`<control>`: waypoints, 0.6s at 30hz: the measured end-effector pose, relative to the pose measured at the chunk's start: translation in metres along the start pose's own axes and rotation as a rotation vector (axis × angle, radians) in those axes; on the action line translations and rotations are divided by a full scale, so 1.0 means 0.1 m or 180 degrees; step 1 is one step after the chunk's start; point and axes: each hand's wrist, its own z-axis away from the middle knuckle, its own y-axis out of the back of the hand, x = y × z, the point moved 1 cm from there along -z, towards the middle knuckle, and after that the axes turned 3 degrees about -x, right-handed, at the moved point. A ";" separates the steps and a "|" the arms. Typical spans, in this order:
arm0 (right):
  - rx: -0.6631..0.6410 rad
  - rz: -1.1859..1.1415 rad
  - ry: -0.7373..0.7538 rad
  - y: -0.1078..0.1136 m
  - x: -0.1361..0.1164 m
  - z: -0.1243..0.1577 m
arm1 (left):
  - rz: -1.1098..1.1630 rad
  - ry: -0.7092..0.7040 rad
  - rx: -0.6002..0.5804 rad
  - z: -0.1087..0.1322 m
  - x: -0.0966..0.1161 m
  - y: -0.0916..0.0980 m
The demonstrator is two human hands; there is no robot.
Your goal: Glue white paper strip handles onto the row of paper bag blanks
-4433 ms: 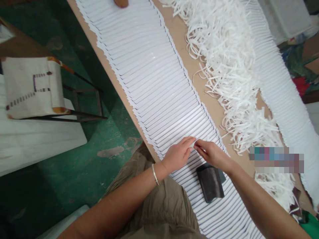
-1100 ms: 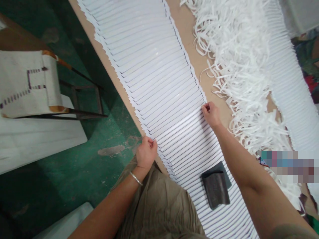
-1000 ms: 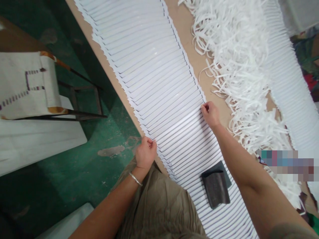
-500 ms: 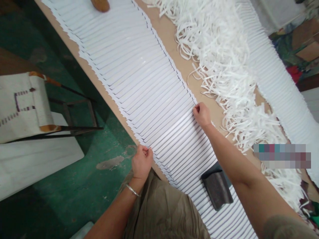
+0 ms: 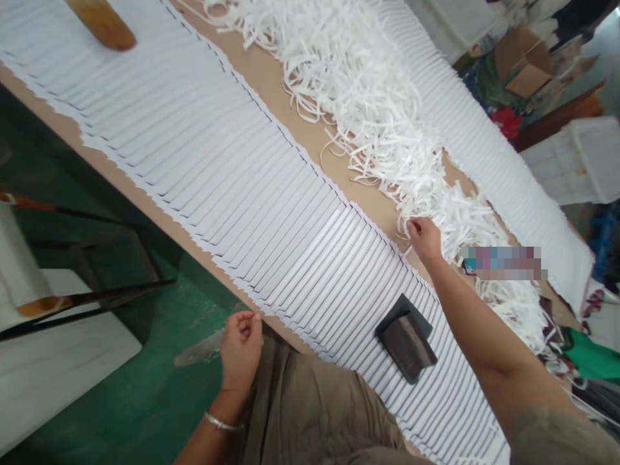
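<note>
A long row of overlapping white sheets with dark edge lines (image 5: 232, 187) runs diagonally over the table. My left hand (image 5: 241, 352) is at the row's near edge, thumb and forefinger pinched together; whatever lies between them is too small to make out. On the far side my right hand (image 5: 425, 239) is closed in a pinch, just beyond the sheets and beside a heap of thin white strips (image 5: 358, 103). Its fingertips hide what they may hold. A dark curved block (image 5: 407, 345) rests on the sheets between my two forearms.
A brown wooden piece (image 5: 109, 29) lies on the sheets at upper left. Behind the strips runs a second white row (image 5: 465, 135). A blurred-out patch (image 5: 504, 261) covers something among the strips. At left stands a chair-like frame (image 5: 126, 258); a cardboard box (image 5: 526, 61) is farther back.
My right hand has moved away from the far edge of the sheets toward the strips. My left hand has drawn slightly back from the near edge. The view has shifted too.
</note>
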 end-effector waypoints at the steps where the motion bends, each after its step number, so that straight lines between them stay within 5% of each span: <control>1: -0.0089 0.0079 0.0002 0.10 0.13 0.05 | -0.0003 0.0036 -0.0015 0.02 -0.02 0.03; 5: -0.0899 0.0305 0.0435 0.30 0.44 0.33 | -0.0063 0.0207 -0.0078 0.10 -0.07 0.06; 9: -0.1346 0.0704 0.0546 0.19 0.45 0.58 | -0.0233 0.0119 -0.0182 0.16 0.00 0.05; 14: -0.0866 0.0793 -0.0119 0.17 0.30 0.66 | -0.0219 -0.0216 -0.0351 0.25 0.28 0.05; 18: -0.0656 0.0337 0.0489 0.28 -0.19 0.84 | -0.0279 -0.0359 -0.0711 0.33 0.49 -0.10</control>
